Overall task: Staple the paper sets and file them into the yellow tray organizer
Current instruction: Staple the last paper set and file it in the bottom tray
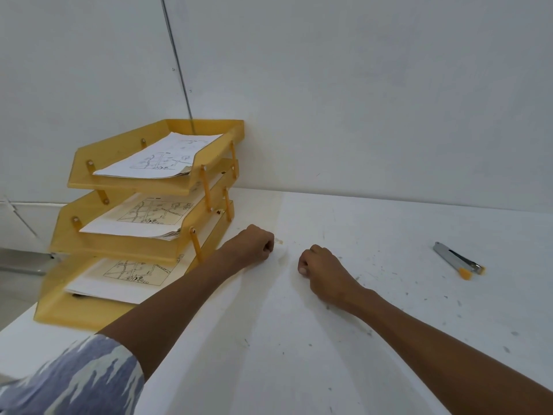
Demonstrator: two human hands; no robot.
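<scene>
Paper sets: three, one in each tier of the yellow tray organizer (128, 172). Top set (158, 158), middle set (140, 218), bottom set (119, 280); each shows a printed line drawing, face up. No loose paper is visible on the desk (374, 324).

Tray organizer: three stacked tiers, at the far left of the desk, against the wall, open fronts facing left and toward the person.

Stapler (459, 260): silver body with orange tips, lying flat at the right of the desk, well apart from both hands. Long axis runs from far-left to near-right.

Left hand (254, 245): closed in a fist, holding nothing, resting on the desk just beside the right edge of the organizer's lower tiers.

Right hand (321, 271): closed in a fist, holding nothing, resting on the desk near the left hand, between it and the stapler.

Key relation: the stapler lies to the right of both hands, the right hand being nearer; the trays lie to the left, the left hand being nearer.

Status, as judged: all visible sets appear filed; the task looks finished or close to it.
</scene>
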